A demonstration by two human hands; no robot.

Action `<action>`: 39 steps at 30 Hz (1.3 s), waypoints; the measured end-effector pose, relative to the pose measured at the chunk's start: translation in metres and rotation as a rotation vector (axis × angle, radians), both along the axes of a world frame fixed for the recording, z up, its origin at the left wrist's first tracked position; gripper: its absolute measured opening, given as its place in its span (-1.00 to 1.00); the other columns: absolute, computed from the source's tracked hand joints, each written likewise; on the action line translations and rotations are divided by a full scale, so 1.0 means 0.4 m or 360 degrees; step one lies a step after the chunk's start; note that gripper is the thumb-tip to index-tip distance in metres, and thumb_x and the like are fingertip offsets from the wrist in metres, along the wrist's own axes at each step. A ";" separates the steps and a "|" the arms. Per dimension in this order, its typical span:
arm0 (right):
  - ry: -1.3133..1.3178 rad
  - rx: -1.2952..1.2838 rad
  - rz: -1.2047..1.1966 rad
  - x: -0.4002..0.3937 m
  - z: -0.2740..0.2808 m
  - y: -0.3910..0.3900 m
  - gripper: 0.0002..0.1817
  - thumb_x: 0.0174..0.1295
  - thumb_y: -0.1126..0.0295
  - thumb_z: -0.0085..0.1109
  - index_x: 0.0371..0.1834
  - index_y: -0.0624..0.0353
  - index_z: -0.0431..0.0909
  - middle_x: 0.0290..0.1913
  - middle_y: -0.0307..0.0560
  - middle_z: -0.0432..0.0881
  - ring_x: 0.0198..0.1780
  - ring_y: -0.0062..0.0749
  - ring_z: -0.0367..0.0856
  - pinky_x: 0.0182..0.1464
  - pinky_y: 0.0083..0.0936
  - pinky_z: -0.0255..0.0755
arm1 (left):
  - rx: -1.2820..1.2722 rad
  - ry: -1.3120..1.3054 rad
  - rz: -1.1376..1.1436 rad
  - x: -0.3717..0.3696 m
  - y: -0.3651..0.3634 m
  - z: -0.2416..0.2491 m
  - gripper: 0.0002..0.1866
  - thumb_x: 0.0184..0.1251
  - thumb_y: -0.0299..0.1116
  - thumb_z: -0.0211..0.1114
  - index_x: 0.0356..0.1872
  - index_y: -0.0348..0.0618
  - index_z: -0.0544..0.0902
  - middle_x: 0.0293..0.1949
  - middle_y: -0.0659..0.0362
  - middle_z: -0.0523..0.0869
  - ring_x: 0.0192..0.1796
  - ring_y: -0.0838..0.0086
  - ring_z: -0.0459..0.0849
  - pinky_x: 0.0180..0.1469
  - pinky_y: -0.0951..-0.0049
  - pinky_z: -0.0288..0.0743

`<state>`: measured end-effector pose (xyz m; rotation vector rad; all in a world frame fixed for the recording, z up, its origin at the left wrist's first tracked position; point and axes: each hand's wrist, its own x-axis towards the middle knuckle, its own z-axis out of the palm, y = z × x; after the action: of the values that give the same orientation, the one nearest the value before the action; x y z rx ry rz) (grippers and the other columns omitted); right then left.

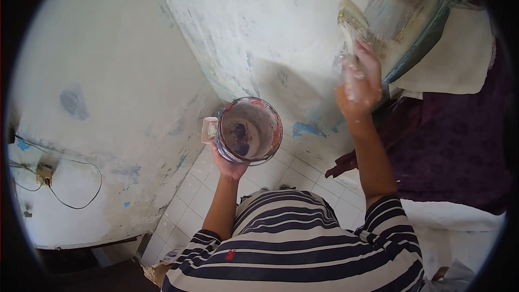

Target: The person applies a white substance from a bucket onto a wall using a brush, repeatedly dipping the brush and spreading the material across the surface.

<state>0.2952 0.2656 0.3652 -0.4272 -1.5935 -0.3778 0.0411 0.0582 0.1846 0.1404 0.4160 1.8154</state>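
Observation:
My left hand (228, 165) grips a paint-stained can (250, 130) from below, held out in front of my chest; its inside looks nearly empty with dark smears. My right hand (359, 84) is raised and closed on the handle of a wide paintbrush (354, 21), whose bristles press against a whitewashed wall (259, 16) beside a paint-streaked blue frame (419, 21). Both hands are spattered with white paint.
A second whitewashed wall (108, 103) meets the first in a corner, with blue patches showing through. A socket with loose wires (46, 176) hangs low on the left. White floor tiles (189, 205) lie below. Purple cloth (454, 146) and a cream cloth (465, 59) hang on the right.

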 end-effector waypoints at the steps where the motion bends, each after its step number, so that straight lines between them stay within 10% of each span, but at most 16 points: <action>1: -0.0173 -0.0075 -0.0027 -0.011 -0.015 -0.003 -0.80 0.09 0.64 0.37 -0.20 0.24 0.72 0.07 0.12 0.70 0.10 0.08 0.72 0.14 -0.10 0.62 | 0.0004 -0.0033 -0.0045 -0.011 0.001 -0.012 -0.19 0.55 0.35 -0.19 0.60 0.04 0.30 0.54 0.02 0.38 0.54 -0.01 0.37 0.50 -0.27 0.29; 8: -0.1293 -0.0161 -0.0268 -0.095 -0.470 0.004 -0.87 0.30 0.37 0.21 -0.13 0.02 0.69 0.03 -0.01 0.67 0.13 0.03 0.66 0.16 -0.12 0.60 | 0.0001 -0.0024 -0.0103 -0.055 -0.030 -0.037 -0.18 0.55 0.37 -0.23 0.61 0.06 0.27 0.56 0.03 0.35 0.56 0.01 0.33 0.51 -0.26 0.28; 10: -0.1260 -0.0939 -0.0064 -0.108 -0.533 0.000 -0.89 0.28 0.41 0.21 -0.17 0.01 0.68 -0.02 -0.04 0.67 0.09 -0.03 0.67 0.12 -0.16 0.62 | -0.0035 -0.0081 -0.0110 -0.063 -0.052 -0.021 -0.20 0.57 0.35 -0.25 0.62 0.06 0.26 0.56 0.04 0.34 0.57 0.02 0.32 0.53 -0.20 0.27; 18: -0.0225 -0.0549 -0.0019 -0.036 -0.102 0.047 -0.75 0.17 0.47 0.24 -0.09 0.00 0.76 0.09 0.02 0.70 0.06 -0.02 0.72 0.11 -0.24 0.65 | -0.0133 0.0016 -0.0109 -0.089 -0.090 -0.079 -0.20 0.60 0.36 -0.32 0.62 0.06 0.25 0.56 0.04 0.34 0.57 0.04 0.32 0.55 -0.18 0.24; 20: -0.0169 -0.0124 -0.0266 -0.042 -0.076 0.040 -0.80 0.40 0.48 0.12 -0.09 0.21 0.75 0.10 0.13 0.72 0.16 0.11 0.72 0.18 -0.08 0.63 | -0.0130 0.0009 -0.0148 -0.101 -0.096 -0.089 -0.19 0.59 0.36 -0.32 0.62 0.06 0.25 0.56 0.04 0.34 0.58 0.04 0.32 0.55 -0.18 0.24; 27: -0.1423 -0.0430 -0.0342 -0.126 -0.575 0.012 -0.69 0.30 0.35 0.20 0.09 -0.19 0.69 0.17 0.01 0.65 0.22 0.16 0.65 0.10 -0.09 0.70 | -0.0116 0.0029 -0.0150 -0.120 -0.068 -0.038 -0.23 0.58 0.32 -0.22 0.59 0.05 0.31 0.53 0.04 0.39 0.55 0.05 0.36 0.54 -0.15 0.27; 32: -0.1124 -0.0955 -0.0280 -0.123 -0.423 0.041 -0.73 0.23 0.38 0.26 -0.01 -0.03 0.74 0.03 0.05 0.69 0.05 0.03 0.74 -0.02 -0.16 0.70 | -0.0156 -0.0046 -0.0089 -0.129 -0.055 -0.031 -0.29 0.58 0.26 -0.11 0.54 0.05 0.37 0.50 0.05 0.43 0.51 0.08 0.41 0.52 -0.13 0.31; 36: -0.0085 -0.0220 0.0042 -0.054 -0.099 0.072 -0.68 0.24 0.50 0.20 0.04 0.08 0.77 0.08 0.08 0.71 0.07 0.00 0.75 0.04 -0.16 0.67 | -0.0156 0.0018 -0.0089 -0.132 -0.072 -0.063 -0.21 0.58 0.33 -0.25 0.59 0.03 0.30 0.54 0.04 0.39 0.55 0.04 0.36 0.55 -0.17 0.24; 39: -0.0140 0.0101 -0.0201 -0.055 -0.097 0.088 -0.70 0.24 0.47 0.25 0.03 0.04 0.78 0.11 0.09 0.71 0.12 0.05 0.73 0.11 -0.13 0.65 | -0.0168 0.0020 -0.0104 -0.145 -0.075 -0.070 -0.16 0.57 0.38 -0.35 0.62 0.04 0.25 0.57 0.03 0.34 0.58 0.01 0.31 0.57 -0.21 0.19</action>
<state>0.2734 0.3008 0.3264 -0.4694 -1.6395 -0.5482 -0.0168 0.0283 0.1564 0.0913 0.5098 1.7254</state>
